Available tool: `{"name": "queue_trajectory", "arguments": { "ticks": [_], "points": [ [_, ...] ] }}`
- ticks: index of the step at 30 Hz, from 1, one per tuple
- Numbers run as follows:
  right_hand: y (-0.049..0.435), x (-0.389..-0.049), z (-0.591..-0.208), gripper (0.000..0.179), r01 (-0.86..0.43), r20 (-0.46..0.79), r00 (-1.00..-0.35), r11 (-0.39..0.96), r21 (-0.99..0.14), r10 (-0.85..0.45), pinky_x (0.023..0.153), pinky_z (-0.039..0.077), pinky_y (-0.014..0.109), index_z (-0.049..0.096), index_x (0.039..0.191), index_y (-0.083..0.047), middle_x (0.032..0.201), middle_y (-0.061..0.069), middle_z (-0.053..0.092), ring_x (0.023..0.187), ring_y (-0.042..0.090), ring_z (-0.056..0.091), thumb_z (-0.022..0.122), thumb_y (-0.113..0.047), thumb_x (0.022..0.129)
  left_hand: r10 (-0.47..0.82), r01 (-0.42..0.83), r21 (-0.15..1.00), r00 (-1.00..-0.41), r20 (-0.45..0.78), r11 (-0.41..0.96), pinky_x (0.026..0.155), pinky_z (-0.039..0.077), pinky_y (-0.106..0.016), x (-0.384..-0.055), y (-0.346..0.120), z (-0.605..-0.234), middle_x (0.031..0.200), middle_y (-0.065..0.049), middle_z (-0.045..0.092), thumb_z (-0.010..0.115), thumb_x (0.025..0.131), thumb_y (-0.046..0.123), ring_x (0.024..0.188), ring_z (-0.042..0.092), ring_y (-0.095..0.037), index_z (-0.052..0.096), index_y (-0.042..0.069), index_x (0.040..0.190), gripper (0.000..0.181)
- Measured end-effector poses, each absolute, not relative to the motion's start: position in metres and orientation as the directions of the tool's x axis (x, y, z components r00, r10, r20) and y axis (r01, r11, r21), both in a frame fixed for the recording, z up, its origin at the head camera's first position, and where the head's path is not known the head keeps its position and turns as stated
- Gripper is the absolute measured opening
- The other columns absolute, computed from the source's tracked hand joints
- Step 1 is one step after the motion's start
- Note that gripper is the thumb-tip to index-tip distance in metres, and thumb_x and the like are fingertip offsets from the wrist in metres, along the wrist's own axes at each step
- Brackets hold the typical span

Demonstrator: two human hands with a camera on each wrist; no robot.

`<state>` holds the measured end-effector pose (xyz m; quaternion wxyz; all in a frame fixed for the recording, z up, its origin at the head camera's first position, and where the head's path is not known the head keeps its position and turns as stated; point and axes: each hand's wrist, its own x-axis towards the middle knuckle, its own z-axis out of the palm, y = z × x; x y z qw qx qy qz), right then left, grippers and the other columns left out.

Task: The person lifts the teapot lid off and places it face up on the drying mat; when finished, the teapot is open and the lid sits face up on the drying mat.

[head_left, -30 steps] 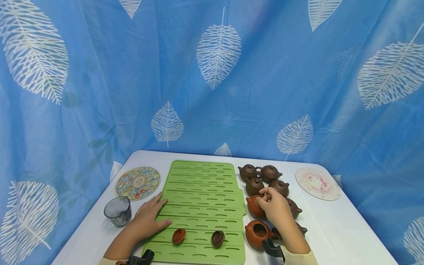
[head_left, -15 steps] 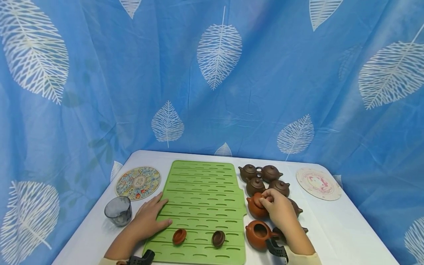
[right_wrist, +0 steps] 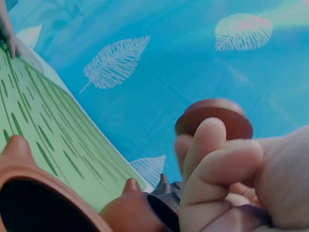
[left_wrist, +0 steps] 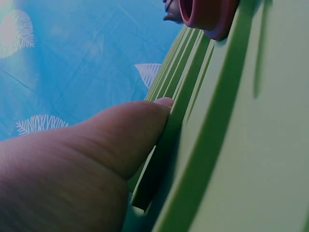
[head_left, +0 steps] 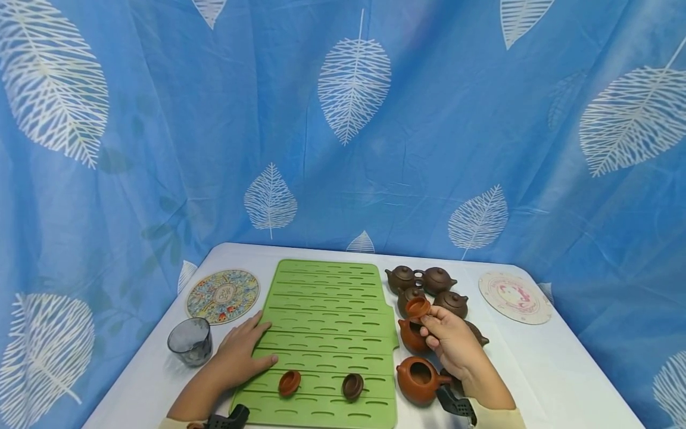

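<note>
Lifted off its pot since half a second earlier, the red clay lid [head_left: 417, 308] had been tipped over, hollow side showing, above the red clay teapot [head_left: 410, 338] it had covered, whose dark mouth now partly showed. The right hand [head_left: 455, 342] had turned with it, thumb and fingers pinching the lid from below; the knob was hidden, probably within that pinch. The left hand [head_left: 241, 351] lay relaxed along the left edge of the green slotted mat [head_left: 327, 325], thumb apart from the fingers, holding nothing, much as before.

Such a lid would likely handle as light and stiff, smooth enough to slip and brittle enough to chip if knocked. The knob seemed the surest place to take hold, with a gentle pinch; the rim offered a second choice.

Nothing else had shifted noticeably: a second red lid [head_left: 289, 383] and a dark brown lid [head_left: 352, 386] lay on the mat with their hollows showing, and the nearer red teapot [head_left: 412, 387] stood uncovered just beside it.
</note>
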<state>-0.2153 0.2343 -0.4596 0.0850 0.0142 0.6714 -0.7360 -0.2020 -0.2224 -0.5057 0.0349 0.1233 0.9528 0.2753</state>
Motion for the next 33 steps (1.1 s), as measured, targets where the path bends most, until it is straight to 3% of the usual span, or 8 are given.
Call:
{"name": "queue_trajectory", "arguments": {
  "ticks": [11,19,28,33],
  "points": [
    [0.23,-0.214,-0.464,0.037,0.194,-0.177,-0.976,-0.132,-0.972,-0.129,0.055,0.04,0.011,0.046,0.142,0.002,0.109,0.002,0.063,0.071,0.003,0.05,0.054,-0.017,0.111,0.271,0.245,0.546,-0.962,0.035,0.801,0.12,0.019,-0.076,-0.204,-0.224,-0.51,0.169,-0.026,0.028,0.078,0.087,0.061,0.151,0.028,-0.055,0.052,0.005,0.154,0.091],
    [0.202,-0.213,-0.46,0.031,0.187,-0.156,-0.968,-0.151,-0.971,-0.199,0.054,0.04,0.013,0.049,0.136,0.0,0.103,0.001,0.063,0.071,0.004,0.051,0.056,-0.013,0.109,0.265,0.229,0.547,-0.964,0.014,0.805,0.121,0.018,-0.075,-0.204,-0.222,-0.508,0.17,-0.024,0.026,0.079,0.088,0.058,0.152,0.027,-0.054,0.051,0.007,0.155,0.089],
    [0.155,-0.21,-0.46,0.03,0.14,-0.154,-0.967,0.081,-0.987,-0.204,0.053,0.042,0.02,0.057,0.135,0.0,0.081,0.005,0.065,0.061,0.008,0.052,0.056,-0.013,0.108,0.25,0.208,0.526,-0.968,-0.009,0.825,0.123,0.017,-0.074,-0.204,-0.222,-0.506,0.171,-0.022,0.025,0.079,0.089,0.056,0.153,0.027,-0.053,0.049,0.009,0.156,0.088],
    [0.135,-0.211,-0.463,0.026,0.125,-0.161,-0.96,0.165,-0.978,-0.229,0.054,0.043,0.022,0.061,0.131,0.0,0.091,0.012,0.072,0.066,0.012,0.056,0.056,-0.012,0.108,0.254,0.209,0.518,-0.967,-0.016,0.829,0.124,0.017,-0.073,-0.204,-0.222,-0.507,0.171,-0.021,0.025,0.078,0.089,0.058,0.153,0.027,-0.053,0.049,0.01,0.157,0.088]
  ]
}}
